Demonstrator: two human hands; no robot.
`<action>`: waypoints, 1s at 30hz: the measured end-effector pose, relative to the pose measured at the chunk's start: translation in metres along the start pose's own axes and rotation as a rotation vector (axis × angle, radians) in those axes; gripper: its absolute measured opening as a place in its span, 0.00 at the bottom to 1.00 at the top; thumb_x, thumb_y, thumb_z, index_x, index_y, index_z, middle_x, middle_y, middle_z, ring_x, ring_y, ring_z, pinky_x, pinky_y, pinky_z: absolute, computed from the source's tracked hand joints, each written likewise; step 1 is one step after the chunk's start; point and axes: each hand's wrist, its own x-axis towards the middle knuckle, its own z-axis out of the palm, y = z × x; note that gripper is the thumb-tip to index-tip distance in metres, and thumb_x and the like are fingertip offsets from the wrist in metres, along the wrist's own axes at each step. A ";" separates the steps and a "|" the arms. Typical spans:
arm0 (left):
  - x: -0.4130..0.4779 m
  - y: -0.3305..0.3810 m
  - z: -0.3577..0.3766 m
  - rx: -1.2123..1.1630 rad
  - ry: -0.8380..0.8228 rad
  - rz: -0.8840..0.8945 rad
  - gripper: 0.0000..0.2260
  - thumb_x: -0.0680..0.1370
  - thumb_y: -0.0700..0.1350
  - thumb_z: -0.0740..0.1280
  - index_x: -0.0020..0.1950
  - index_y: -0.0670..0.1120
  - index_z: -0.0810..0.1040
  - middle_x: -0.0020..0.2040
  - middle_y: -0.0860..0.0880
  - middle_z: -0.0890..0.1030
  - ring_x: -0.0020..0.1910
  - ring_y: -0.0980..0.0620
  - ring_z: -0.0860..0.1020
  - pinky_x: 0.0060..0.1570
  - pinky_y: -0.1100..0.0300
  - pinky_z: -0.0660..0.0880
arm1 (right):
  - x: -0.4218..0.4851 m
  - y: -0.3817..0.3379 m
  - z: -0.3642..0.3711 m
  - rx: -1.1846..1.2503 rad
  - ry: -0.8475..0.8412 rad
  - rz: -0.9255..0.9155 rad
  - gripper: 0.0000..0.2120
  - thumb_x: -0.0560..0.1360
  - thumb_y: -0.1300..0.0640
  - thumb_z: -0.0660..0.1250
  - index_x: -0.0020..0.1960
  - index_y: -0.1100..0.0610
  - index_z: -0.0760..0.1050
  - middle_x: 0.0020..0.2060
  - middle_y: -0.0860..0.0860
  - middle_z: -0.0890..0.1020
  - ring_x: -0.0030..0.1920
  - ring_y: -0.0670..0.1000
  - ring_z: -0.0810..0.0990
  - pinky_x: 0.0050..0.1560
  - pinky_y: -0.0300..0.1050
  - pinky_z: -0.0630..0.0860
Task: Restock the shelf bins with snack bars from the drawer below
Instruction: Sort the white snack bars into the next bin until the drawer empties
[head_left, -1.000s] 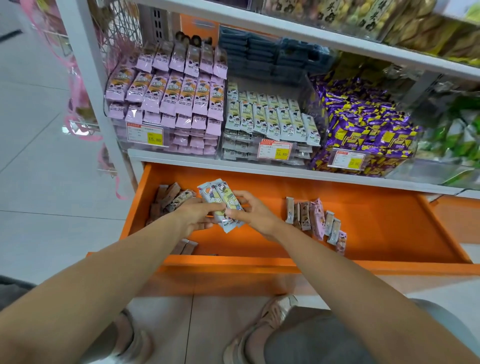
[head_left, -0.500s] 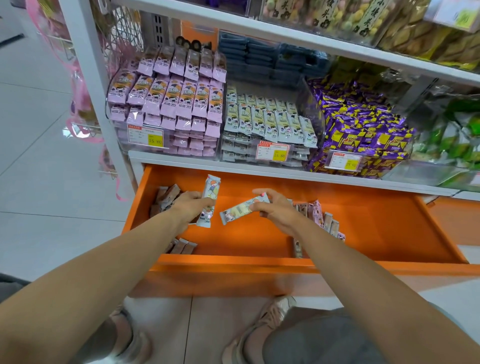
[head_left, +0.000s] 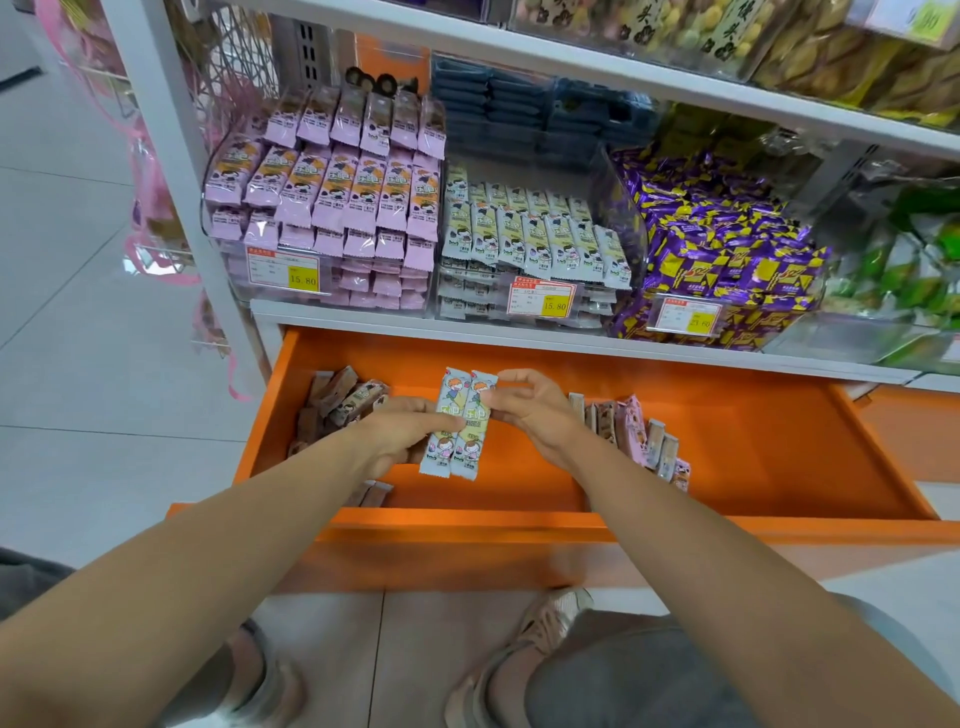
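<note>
2 snack bars (head_left: 458, 422), side by side, upright; left hand (head_left: 400, 431) and right hand (head_left: 530, 410) fingers pinching both above orange drawer (head_left: 727, 447).

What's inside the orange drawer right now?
In the drawer, brown bars lie at left, pink and brown bars at right. The left hand and right hand hold two pale bars over the middle, hiding whatever lies beneath them.
</note>
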 end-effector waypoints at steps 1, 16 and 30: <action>0.002 0.000 0.001 -0.018 -0.001 -0.007 0.15 0.73 0.43 0.75 0.57 0.40 0.78 0.53 0.43 0.84 0.49 0.48 0.83 0.42 0.58 0.80 | 0.000 0.000 0.001 -0.012 0.015 -0.015 0.19 0.71 0.65 0.74 0.58 0.59 0.70 0.55 0.62 0.80 0.54 0.57 0.81 0.56 0.47 0.79; 0.059 -0.015 -0.002 -0.190 0.085 -0.005 0.29 0.64 0.51 0.81 0.61 0.42 0.79 0.55 0.41 0.83 0.52 0.42 0.84 0.51 0.43 0.81 | -0.041 0.003 0.011 -0.408 -0.118 -0.285 0.34 0.68 0.60 0.78 0.70 0.51 0.68 0.62 0.53 0.65 0.63 0.48 0.68 0.55 0.36 0.76; -0.027 0.038 0.025 -0.337 0.152 0.003 0.25 0.73 0.49 0.75 0.65 0.41 0.73 0.53 0.41 0.82 0.44 0.46 0.82 0.29 0.59 0.79 | -0.051 -0.008 0.000 -0.450 -0.050 -0.401 0.28 0.67 0.65 0.73 0.64 0.50 0.71 0.61 0.52 0.70 0.63 0.50 0.71 0.54 0.43 0.78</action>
